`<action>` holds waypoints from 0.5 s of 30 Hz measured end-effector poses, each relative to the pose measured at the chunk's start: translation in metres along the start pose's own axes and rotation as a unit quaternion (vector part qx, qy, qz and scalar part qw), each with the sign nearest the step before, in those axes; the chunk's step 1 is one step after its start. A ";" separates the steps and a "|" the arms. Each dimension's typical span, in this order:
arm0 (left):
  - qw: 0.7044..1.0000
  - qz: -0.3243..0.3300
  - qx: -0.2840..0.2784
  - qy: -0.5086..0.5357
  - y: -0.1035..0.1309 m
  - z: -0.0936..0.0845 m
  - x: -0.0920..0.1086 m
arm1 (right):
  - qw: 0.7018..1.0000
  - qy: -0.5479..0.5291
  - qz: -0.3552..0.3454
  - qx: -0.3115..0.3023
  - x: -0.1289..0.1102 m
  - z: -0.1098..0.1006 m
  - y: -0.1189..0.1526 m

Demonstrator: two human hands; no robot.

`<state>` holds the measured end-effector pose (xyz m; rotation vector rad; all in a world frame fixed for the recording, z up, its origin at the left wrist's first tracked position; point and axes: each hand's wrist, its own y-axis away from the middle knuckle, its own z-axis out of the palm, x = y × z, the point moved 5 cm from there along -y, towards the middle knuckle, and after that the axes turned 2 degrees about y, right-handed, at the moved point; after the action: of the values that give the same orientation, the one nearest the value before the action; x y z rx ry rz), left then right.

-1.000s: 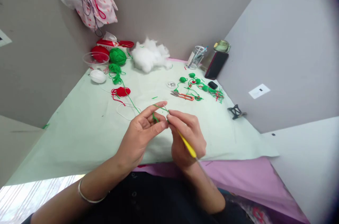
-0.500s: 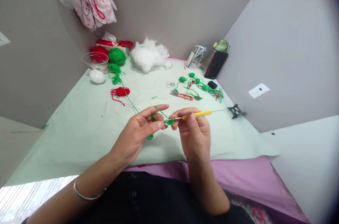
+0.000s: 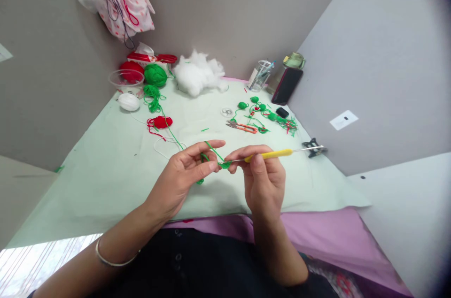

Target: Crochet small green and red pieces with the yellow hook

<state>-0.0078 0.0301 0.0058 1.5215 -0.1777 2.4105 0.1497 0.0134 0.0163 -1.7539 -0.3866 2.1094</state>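
Observation:
Between my hands is a small piece of green crochet (image 3: 224, 165). My left hand (image 3: 186, 171) pinches its left end between thumb and fingers, and a green yarn strand (image 3: 213, 149) runs over the raised index finger down to the work. My right hand (image 3: 264, 176) grips a yellow-handled crochet hook (image 3: 270, 154), whose thin metal shaft reaches left to the crochet piece. Whether the hook's tip sits inside a stitch is too small to tell. A bit of green yarn (image 3: 200, 181) hangs below my left fingers. The working yarn trails back to a loose green heap (image 3: 152, 97).
At the back left are a green yarn ball (image 3: 155, 75), a red yarn bundle (image 3: 162, 122) and a white ball (image 3: 128, 102). White stuffing (image 3: 199, 74) lies behind. Orange-handled thread snips (image 3: 246, 127), small green pieces (image 3: 272, 116), a phone (image 3: 287, 86) and a pen cup (image 3: 260, 76) stand or lie right.
My right hand and the crochet hook have shifted slightly to the right, and the hook's handle end has moved right and slightly down. My left hand has hardly moved.

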 end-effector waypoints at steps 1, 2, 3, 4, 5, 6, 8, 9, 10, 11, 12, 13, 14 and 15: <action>1.000 0.002 -0.001 -0.003 0.000 0.000 0.000 | 1.000 0.009 -0.002 0.001 0.000 0.000 0.000; 1.000 0.005 -0.001 -0.005 0.000 0.000 0.000 | 1.000 0.020 -0.006 0.002 -0.001 0.000 0.000; 1.000 0.007 0.000 -0.009 0.000 -0.001 0.000 | 0.999 0.030 -0.013 0.002 -0.002 0.000 0.000; 1.000 0.009 0.001 -0.013 0.000 -0.001 0.000 | 0.999 0.041 -0.022 0.002 -0.003 0.000 0.000; 1.000 0.011 0.004 -0.017 0.000 -0.002 0.000 | 0.998 0.054 -0.033 0.001 -0.005 0.001 0.001; 1.000 0.014 0.007 -0.022 0.000 -0.003 -0.001 | 0.996 0.071 -0.046 0.000 -0.007 0.001 0.001; 0.999 0.021 0.015 -0.033 0.000 -0.004 -0.002 | 0.990 0.119 -0.080 -0.003 -0.012 0.002 0.003; 0.999 0.028 0.019 -0.038 0.000 -0.005 -0.002 | 0.983 0.149 -0.106 -0.006 -0.014 0.003 0.005; 0.998 0.037 0.023 -0.042 0.000 -0.005 -0.002 | 0.974 0.181 -0.138 -0.011 -0.016 0.004 0.007; 0.998 0.046 0.027 -0.045 0.000 -0.006 -0.002 | 0.961 0.212 -0.175 -0.021 -0.018 0.006 0.009; 0.997 0.056 0.032 -0.045 0.000 -0.005 -0.002 | 0.946 0.242 -0.215 -0.031 -0.019 0.008 0.013; 0.997 0.062 0.035 -0.041 0.001 -0.005 -0.002 | 0.928 0.272 -0.253 -0.040 -0.018 0.011 0.016; 0.997 0.065 0.036 -0.031 0.001 -0.004 -0.002 | 0.908 0.303 -0.285 -0.046 -0.017 0.013 0.019; 0.997 0.060 0.036 -0.013 0.001 -0.003 -0.002 | 0.889 0.335 -0.309 -0.046 -0.014 0.015 0.022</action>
<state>-0.0099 0.0292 0.0029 1.6175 -0.1943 2.5171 0.1348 -0.0121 0.0221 -1.9361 -0.7212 0.9909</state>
